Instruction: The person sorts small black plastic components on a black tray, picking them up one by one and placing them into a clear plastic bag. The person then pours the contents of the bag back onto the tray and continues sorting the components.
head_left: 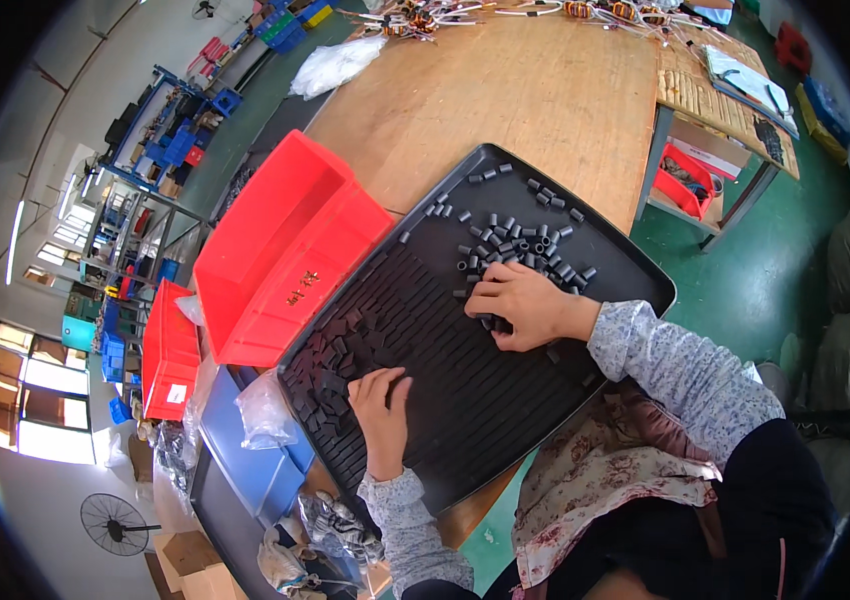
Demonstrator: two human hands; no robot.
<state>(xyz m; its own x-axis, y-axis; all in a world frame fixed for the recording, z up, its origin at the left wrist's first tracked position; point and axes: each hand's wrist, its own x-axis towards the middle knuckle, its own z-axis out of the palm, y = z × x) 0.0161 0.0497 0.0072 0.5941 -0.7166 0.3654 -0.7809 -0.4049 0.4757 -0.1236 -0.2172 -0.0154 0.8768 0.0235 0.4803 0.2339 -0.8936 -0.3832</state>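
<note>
So the little black tubes [520,246] sit in a loose pile toward the far right of the black tray [625,270]. I'd guess they're light, stiff and hard to break but roll easily, so pinch them around the sides. Right hand [525,305] is palm-down at the pile's near edge, fingers curled over a few; can't tell if they're really gripped. Left hand [380,405] is half-curled, thumb apart from fingers, looks empty, just beside some loose black blocks [330,360]. Red bin [290,260] is past the tray's left edge.
</note>
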